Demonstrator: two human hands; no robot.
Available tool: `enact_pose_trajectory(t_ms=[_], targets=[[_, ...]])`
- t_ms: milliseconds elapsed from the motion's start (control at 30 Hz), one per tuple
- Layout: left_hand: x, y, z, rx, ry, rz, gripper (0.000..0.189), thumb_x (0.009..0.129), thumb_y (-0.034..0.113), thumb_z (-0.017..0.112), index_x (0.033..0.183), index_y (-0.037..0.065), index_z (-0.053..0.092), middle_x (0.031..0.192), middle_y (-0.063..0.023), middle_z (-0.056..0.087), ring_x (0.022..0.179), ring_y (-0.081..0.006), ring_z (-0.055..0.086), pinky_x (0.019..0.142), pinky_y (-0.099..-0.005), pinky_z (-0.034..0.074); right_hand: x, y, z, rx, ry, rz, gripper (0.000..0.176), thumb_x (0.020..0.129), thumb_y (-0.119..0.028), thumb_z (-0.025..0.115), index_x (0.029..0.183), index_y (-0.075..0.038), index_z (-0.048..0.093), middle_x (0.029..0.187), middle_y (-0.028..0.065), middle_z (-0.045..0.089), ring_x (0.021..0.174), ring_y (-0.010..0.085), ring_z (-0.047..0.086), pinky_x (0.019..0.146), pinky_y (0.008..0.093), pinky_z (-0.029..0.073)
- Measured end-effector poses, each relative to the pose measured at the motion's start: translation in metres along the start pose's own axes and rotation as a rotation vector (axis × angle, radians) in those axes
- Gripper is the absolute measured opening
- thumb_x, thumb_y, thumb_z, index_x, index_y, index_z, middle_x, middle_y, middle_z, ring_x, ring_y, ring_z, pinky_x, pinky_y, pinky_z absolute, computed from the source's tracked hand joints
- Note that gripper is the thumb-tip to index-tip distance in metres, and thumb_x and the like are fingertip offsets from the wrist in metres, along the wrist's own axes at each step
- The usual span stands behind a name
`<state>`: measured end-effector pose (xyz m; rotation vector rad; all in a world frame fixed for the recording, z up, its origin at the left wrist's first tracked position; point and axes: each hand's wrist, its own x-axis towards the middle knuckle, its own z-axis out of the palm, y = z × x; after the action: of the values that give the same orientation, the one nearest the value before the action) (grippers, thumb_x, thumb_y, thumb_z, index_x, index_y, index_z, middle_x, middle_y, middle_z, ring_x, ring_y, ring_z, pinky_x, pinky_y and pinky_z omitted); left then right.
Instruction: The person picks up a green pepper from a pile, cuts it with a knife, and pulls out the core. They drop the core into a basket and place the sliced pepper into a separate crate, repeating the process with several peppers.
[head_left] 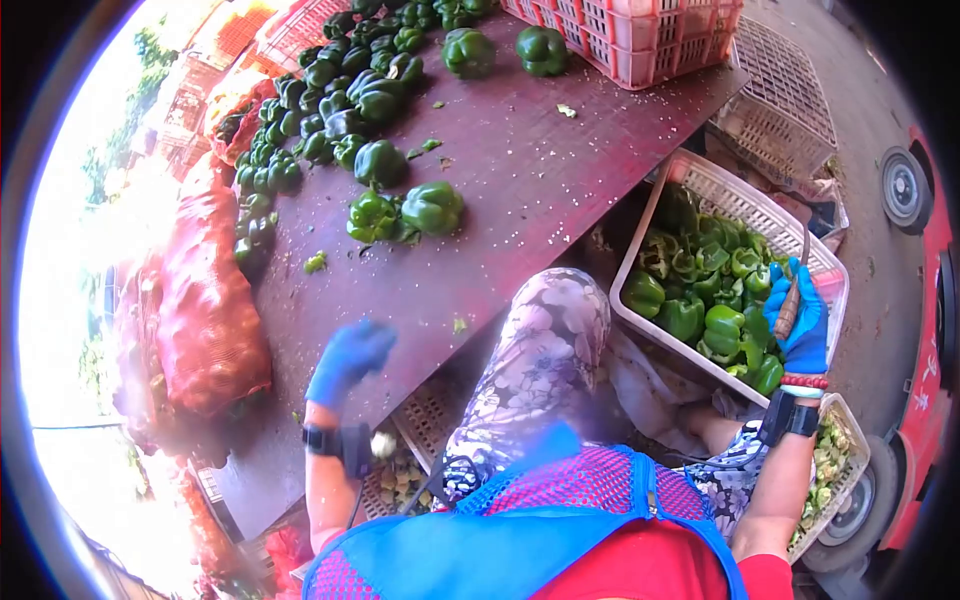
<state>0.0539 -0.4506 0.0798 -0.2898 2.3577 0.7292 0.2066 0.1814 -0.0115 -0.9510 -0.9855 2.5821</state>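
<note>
My right hand [803, 320], in a blue glove, is closed around the brown handle of a knife [788, 312] with a thin, dark blade. It is over the right side of a pale plastic crate [640, 215] holding cut green bell peppers [712, 262]. My left hand [352, 362], also gloved in blue, is above the near edge of the table; motion smears its fingers. A small pale piece [382, 445], blurred, shows below that hand. Closest to my left hand on the table are whole green bell peppers [432, 208].
More peppers [335, 95] are heaped along the dark red table [520, 170]. A pink crate [640, 40] stands at its far end. Filled red mesh sacks [210, 300] line the left side. Low containers of scraps [835, 455] stand beside me, and a red vehicle [925, 400] is at right.
</note>
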Motion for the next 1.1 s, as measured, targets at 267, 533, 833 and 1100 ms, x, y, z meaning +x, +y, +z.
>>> enact_pose_trajectory(t_ms=[267, 533, 833, 1100], targets=[[0.181, 0.106, 0.041, 0.089, 0.700, 0.498, 0.075, 0.072, 0.038, 0.081, 0.123, -0.008, 0.051, 0.115, -0.0254, 0.062, 0.100, -0.0355, 0.064, 0.087, -0.0418, 0.052, -0.008, 0.037, 0.034, 0.153, -0.219, 0.065, 0.037, 0.099, -0.034, 0.057, 0.129, -0.011, 0.057, 0.094, 0.0054, 0.062, 0.066, 0.0161, 0.053, 0.058, 0.0327, 0.046], [0.128, 0.203, 0.093, -1.060, -0.398, 0.503, 0.046, 0.087, 0.022, 0.070, 0.125, 0.000, 0.054, 0.112, -0.0117, 0.065, 0.100, -0.0233, 0.066, 0.084, -0.0402, 0.057, -0.042, 0.048, 0.097, -0.030, -0.177, -0.049, 0.034, 0.098, -0.028, 0.060, 0.126, -0.007, 0.057, 0.093, 0.0112, 0.067, 0.068, 0.0153, 0.059, 0.061, 0.0303, 0.049], [0.026, 0.313, 0.216, -0.609, -0.635, 0.631, 0.062, 0.081, 0.015, 0.076, 0.132, -0.004, 0.046, 0.119, -0.0150, 0.060, 0.103, -0.0240, 0.065, 0.084, -0.0369, 0.058, -0.049, 0.050, 0.095, -1.383, -0.015, -0.830, 0.073, 0.085, -0.016, 0.065, 0.148, 0.000, 0.032, 0.081, 0.0224, 0.066, 0.069, 0.0378, 0.066, 0.064, 0.0492, 0.052], [0.031, 0.327, 0.255, -0.399, -0.443, 0.683, 0.063, 0.075, 0.021, 0.081, 0.125, -0.001, 0.049, 0.112, -0.0141, 0.063, 0.098, -0.0210, 0.065, 0.078, -0.0339, 0.058, -0.025, 0.052, 0.071, -1.658, 0.054, -0.571, 0.087, 0.083, -0.018, 0.061, 0.152, 0.007, 0.012, 0.082, 0.0258, 0.067, 0.073, 0.0422, 0.067, 0.068, 0.0524, 0.051]])
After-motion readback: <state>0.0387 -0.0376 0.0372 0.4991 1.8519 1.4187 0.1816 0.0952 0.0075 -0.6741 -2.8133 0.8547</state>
